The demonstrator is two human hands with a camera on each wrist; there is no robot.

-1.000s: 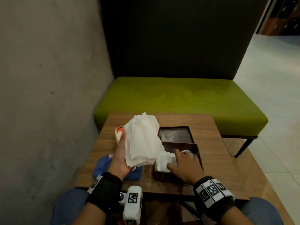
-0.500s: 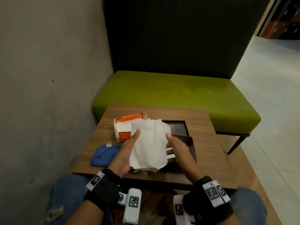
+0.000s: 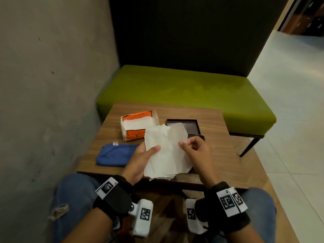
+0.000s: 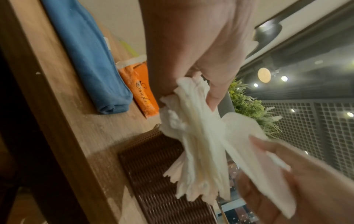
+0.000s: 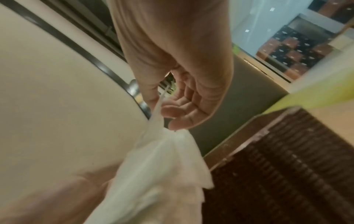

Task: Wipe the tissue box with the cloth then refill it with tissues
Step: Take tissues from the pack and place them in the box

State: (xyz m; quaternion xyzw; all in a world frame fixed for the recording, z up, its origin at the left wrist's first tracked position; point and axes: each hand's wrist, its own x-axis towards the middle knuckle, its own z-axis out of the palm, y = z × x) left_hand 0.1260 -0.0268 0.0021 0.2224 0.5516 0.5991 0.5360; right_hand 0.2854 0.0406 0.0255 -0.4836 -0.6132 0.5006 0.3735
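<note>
Your left hand [image 3: 140,162] grips the white tissue stack [image 3: 164,151]; your right hand [image 3: 196,151] pinches its top sheet, directly above the dark woven tissue box [image 4: 162,174] at frame centre.

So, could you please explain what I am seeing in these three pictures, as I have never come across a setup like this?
There is no robot here: a person wears three cameras, one on the head and one on each wrist. The wide picture is the head view, looking down at both hands over a small wooden table. The other two look along each hand at its fingers.

On the table lie a folded blue cloth, an opened orange tissue pack and a dark tissue box with its top off.

The left hand grips a stack of white tissues above the table, thumb on top. The right hand pinches the edge of the top sheet. The left wrist view shows the stack fanned out; the right wrist view is blurred but shows the pinch.
</note>
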